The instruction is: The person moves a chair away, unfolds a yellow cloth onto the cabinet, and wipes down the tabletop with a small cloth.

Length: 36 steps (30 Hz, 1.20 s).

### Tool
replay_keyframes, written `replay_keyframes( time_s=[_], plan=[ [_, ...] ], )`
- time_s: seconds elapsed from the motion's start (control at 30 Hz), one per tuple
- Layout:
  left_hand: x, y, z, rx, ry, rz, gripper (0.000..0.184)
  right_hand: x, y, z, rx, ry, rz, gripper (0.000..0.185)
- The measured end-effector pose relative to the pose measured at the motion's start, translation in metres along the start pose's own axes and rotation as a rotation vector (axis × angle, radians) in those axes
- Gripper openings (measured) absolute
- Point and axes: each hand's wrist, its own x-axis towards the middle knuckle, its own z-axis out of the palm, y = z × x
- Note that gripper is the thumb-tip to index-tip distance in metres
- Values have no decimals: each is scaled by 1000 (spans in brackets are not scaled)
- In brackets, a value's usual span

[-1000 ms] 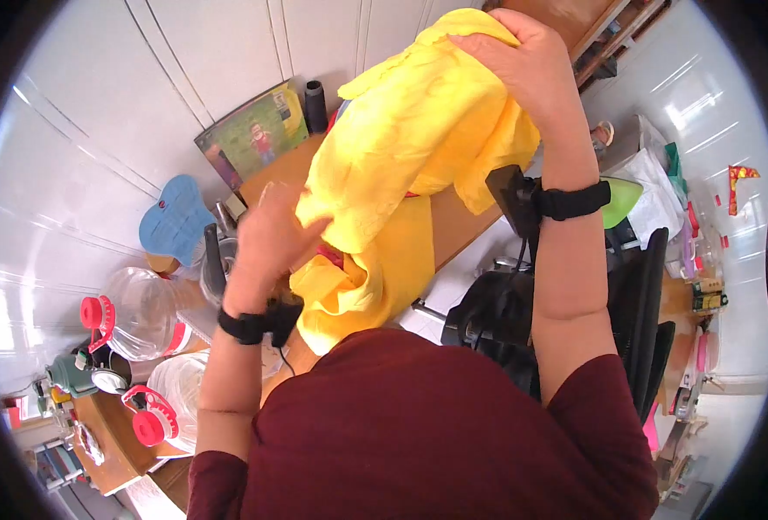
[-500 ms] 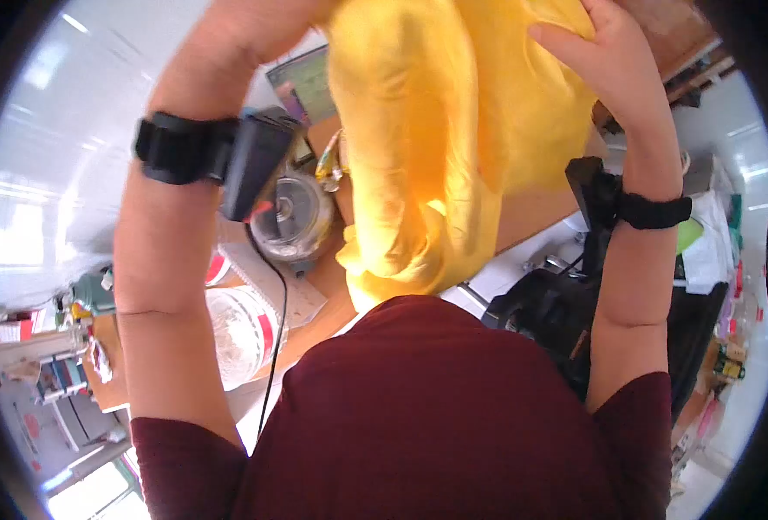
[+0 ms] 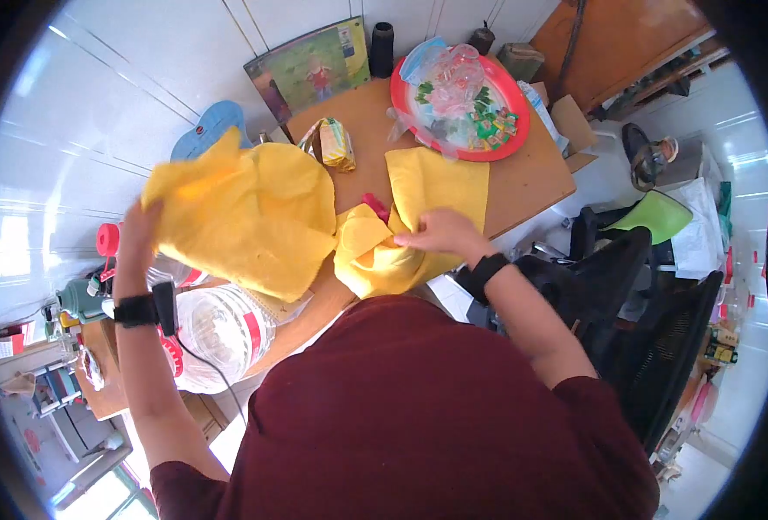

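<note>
A large yellow cloth (image 3: pixel 245 217) is spread over the table's left and middle; its exact kind is hidden by the folds. My left hand (image 3: pixel 139 232) grips its far left edge, holding that part raised and slightly blurred by motion. My right hand (image 3: pixel 445 234) is closed on a bunched fold near the table's front edge, close to my body. Another flat yellow part reaches back beyond that hand. Between the left and right parts shows a small dark pink piece (image 3: pixel 374 206); I cannot tell whether it belongs to the cloth.
A red-rimmed tray (image 3: pixel 523 104) with small packets and clear plastic stands at the back of the wooden table (image 3: pixel 536 178). Nearby are a yellow-green packet (image 3: pixel 336 145), a dark bottle (image 3: pixel 381 50) and a picture board (image 3: pixel 310 69). Clear plastic jars (image 3: pixel 219 334) stand left, a black chair (image 3: pixel 653 338) right.
Both hands have come down from high in front of me and apart. The yellow cloth, hanging bunched before, is now lowered and spread leftward over the table, uncovering the tray behind.
</note>
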Motion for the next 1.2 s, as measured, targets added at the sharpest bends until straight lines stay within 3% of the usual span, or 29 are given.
replay_keyframes(
  time_s=[0.03,0.07,0.13,0.23,0.33,0.37,0.4,0.47,0.57,0.67,0.7,0.73,0.8,0.83,0.9,1.03,1.1,1.13,1.2],
  plan=[
    [-23,5,14,76,22,-33,34,1,-2,20,175,47,42,50],
    [-6,-35,1,398,19,61,37,2,-2,34,351,92,85,48],
    [-26,-42,7,1016,201,409,38,8,8,43,396,135,74,45],
    [-69,34,68,794,263,506,41,5,21,36,558,161,80,39],
    [-89,47,149,544,-150,433,41,3,24,26,722,191,88,29],
    [-93,30,180,559,-220,619,44,4,25,26,718,177,82,29],
    [-104,37,209,639,-331,570,48,4,25,27,716,162,76,29],
    [-108,20,249,693,-428,657,38,-2,15,21,734,188,95,30],
    [-88,8,269,912,-560,537,24,3,16,26,763,230,87,31],
    [-82,51,253,971,-657,520,24,10,20,33,777,257,64,32],
    [-70,58,246,984,-758,628,24,11,19,33,780,267,57,33],
    [-64,61,233,605,-780,767,25,11,16,32,784,276,59,33],
    [-67,76,223,-80,-858,515,27,8,9,32,845,410,73,42],
    [-77,106,219,-356,-979,249,28,7,9,31,846,417,75,42],
    [-87,155,215,-888,-1161,-233,29,4,9,27,699,643,113,44],
    [-105,204,220,-1086,-1370,-220,32,-56,-18,-31,702,800,209,39],
    [-111,219,226,-1122,-1478,-57,34,-96,-32,-53,1309,766,-63,31],
    [-116,228,228,-1120,-1483,-55,34,-112,-45,-60,1309,771,-63,31],
    [-129,251,232,-1087,-1483,125,37,-136,-67,-69,1218,999,-312,24]
  ],
)
